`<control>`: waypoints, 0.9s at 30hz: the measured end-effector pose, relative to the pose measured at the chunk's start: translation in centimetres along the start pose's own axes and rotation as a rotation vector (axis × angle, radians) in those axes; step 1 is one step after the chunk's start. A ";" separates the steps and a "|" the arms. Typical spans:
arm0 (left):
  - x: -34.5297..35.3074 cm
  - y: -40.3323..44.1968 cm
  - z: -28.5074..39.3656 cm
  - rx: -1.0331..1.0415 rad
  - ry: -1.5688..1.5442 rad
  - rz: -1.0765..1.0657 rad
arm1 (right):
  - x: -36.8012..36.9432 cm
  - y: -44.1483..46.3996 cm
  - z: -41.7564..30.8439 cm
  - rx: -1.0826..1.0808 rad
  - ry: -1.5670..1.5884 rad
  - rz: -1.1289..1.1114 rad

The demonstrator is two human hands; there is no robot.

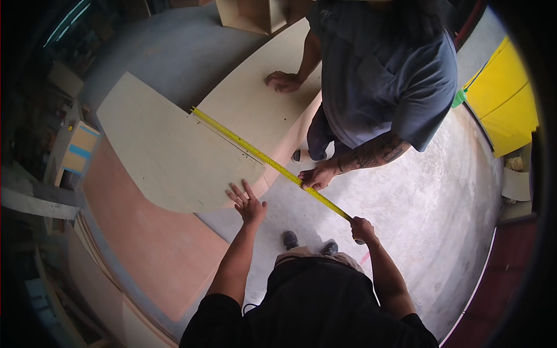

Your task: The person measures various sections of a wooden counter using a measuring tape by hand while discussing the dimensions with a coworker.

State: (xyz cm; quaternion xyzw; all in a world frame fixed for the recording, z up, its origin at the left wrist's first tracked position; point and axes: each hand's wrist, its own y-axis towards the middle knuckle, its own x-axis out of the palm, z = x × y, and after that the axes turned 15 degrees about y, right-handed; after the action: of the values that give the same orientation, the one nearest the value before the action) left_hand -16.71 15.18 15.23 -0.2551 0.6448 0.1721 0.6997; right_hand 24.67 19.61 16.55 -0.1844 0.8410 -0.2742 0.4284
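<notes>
My right hand is closed around the case end of a yellow tape measure, whose body is mostly hidden in my fingers. The blade runs out up and left across pale plywood, its far end near the board's far edge. Spread fingers of my left hand rest on the near edge of the curved plywood panel. Another person's hand touches the blade between my right hand and the panel. That person's other hand is over a second plywood panel adjoining the first.
The person in a grey shirt stands across from me, on the right. Reddish sheets lie below the panels. A wooden box is at the back, shelving stands left, and a yellow panel is at the far right.
</notes>
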 end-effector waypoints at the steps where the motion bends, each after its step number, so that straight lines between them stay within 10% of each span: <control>1: 0.2 -0.1 -0.1 0.001 -0.003 0.000 | 0.3 0.0 0.3 -0.006 -0.011 0.000; 27: 0.2 0.1 0.1 -0.011 0.037 -0.004 | 0.8 -1.1 -0.6 -0.073 -0.030 0.020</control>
State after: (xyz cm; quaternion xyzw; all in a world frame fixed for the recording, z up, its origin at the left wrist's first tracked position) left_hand -16.67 15.28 15.05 -0.2632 0.6561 0.1695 0.6866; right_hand 23.80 18.57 17.05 -0.1954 0.8457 -0.2361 0.4369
